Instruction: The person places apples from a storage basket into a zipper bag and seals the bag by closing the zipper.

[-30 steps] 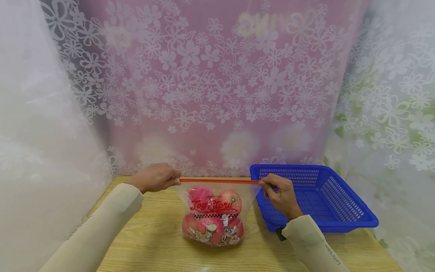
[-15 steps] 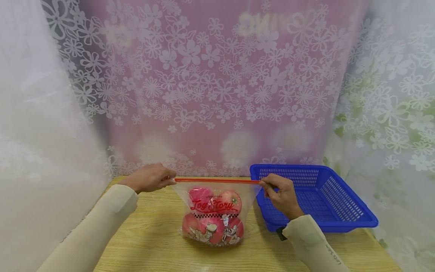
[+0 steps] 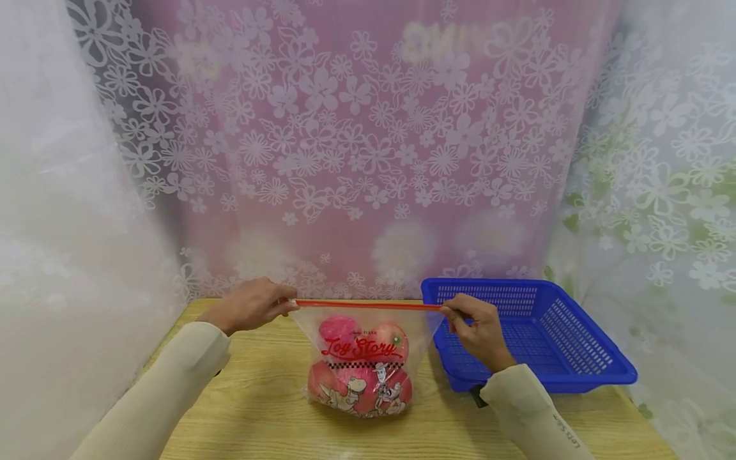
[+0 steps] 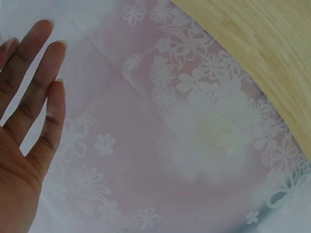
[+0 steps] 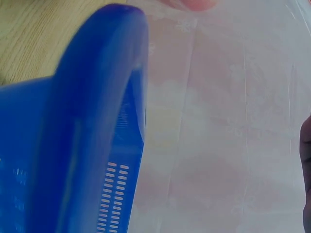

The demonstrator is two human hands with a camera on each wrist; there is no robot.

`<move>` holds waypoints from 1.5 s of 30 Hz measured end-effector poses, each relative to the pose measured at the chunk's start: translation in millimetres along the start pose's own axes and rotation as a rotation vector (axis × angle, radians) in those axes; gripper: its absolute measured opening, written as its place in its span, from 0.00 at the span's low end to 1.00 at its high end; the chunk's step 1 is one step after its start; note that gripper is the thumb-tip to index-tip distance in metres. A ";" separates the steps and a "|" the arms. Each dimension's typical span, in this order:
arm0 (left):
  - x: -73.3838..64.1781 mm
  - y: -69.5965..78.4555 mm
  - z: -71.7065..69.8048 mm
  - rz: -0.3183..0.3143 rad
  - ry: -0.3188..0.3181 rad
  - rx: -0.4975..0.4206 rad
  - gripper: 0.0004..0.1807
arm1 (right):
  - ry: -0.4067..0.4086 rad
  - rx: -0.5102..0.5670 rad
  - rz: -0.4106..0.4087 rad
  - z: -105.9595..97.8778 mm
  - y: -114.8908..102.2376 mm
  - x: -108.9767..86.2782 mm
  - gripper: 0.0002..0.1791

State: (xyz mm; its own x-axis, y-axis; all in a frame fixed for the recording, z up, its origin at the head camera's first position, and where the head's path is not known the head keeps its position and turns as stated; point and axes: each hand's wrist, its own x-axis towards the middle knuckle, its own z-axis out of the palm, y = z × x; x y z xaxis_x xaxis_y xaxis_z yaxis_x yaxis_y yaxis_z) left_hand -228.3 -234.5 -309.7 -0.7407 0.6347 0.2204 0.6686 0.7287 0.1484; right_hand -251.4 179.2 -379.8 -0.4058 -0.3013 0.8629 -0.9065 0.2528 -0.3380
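A see-through zip bag point(image 3: 368, 306) with an orange strip along its top and red "Toy Story" lettering stands on the table. Inside, several round red-pink fruits point(image 3: 392, 335) show through, resembling apples. My left hand point(image 3: 250, 306) pinches the bag's upper left corner between thumb and index finger. At the opposite end of the strip, my right hand point(image 3: 476, 329) pinches the other top corner, so the strip is stretched straight. The left wrist view shows the other fingers point(image 4: 36, 99) of my left hand extended. Only an edge of my right hand point(image 5: 306, 170) appears in the right wrist view.
A blue perforated plastic basket point(image 3: 583, 386) stands at the right of the wooden table point(image 3: 253, 409), partly behind my right hand. Its rim point(image 5: 104, 53) comes close in the right wrist view. Flower-patterned sheeting point(image 3: 368, 160) encloses the back and sides.
My left hand has shifted slightly left, drawing the bag's mouth a bit wider and straighter. The right hand and the basket have stayed nearly in place.
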 end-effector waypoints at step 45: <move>-27.1 39.4 69.4 -0.512 0.489 -0.789 0.07 | -0.526 -0.168 0.332 -14.2 -12.1 29.8 0.07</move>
State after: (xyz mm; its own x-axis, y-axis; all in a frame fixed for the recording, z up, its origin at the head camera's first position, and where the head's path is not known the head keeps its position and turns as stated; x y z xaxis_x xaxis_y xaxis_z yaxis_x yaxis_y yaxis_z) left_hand -186.5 -205.1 -376.7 -0.9563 -0.0009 0.2924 0.2683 0.3946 0.8788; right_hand -250.9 180.2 -344.7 -0.7034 -0.5821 0.4079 -0.7093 0.5382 -0.4552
